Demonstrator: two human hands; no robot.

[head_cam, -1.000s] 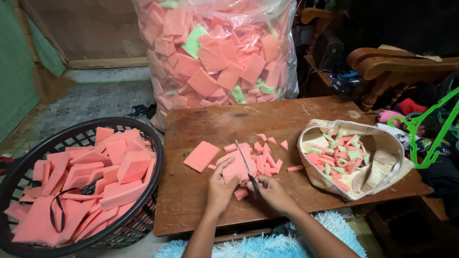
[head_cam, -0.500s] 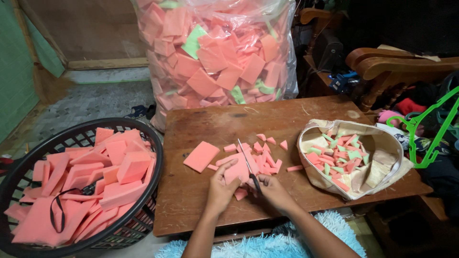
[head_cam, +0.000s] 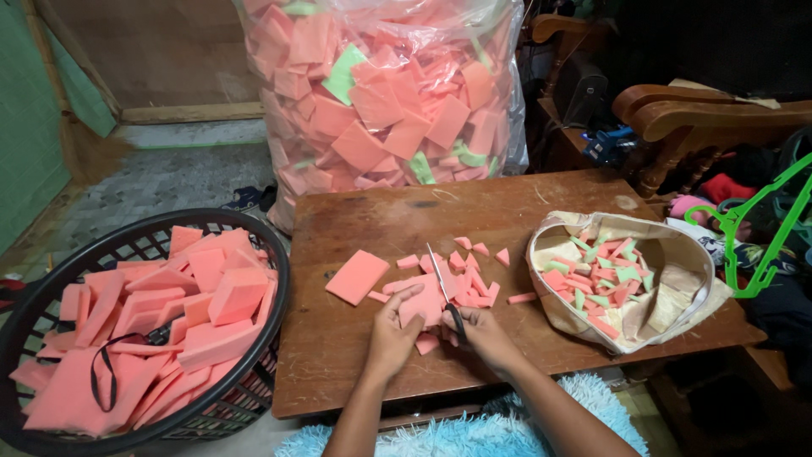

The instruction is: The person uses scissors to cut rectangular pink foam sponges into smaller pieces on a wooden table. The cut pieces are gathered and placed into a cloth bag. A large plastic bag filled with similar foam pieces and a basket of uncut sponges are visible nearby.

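A: On the left, what lies beside the work?

B: A black basket (head_cam: 262,254) heaped with pink foam slabs, on the floor against the wooden table (head_cam: 355,355). A loose foam square (head_cam: 357,277) lies flat on the table, just left of the hands.

A: And the hands themselves?

B: The left hand (head_cam: 391,332) pinches a pink foam piece (head_cam: 420,305) between thumb and fingers, above the table's near edge. The right hand (head_cam: 482,333) is closed on the scissors (head_cam: 446,292), blades slightly parted along the piece's right edge. Judged best: thumb well back from the blades, foam held taut.

A: What crowds the cut?

B: Cut bits (head_cam: 472,283) touch the piece. Farther right sits an open bag (head_cam: 550,245) of scraps; behind, a clear sack (head_cam: 381,101).
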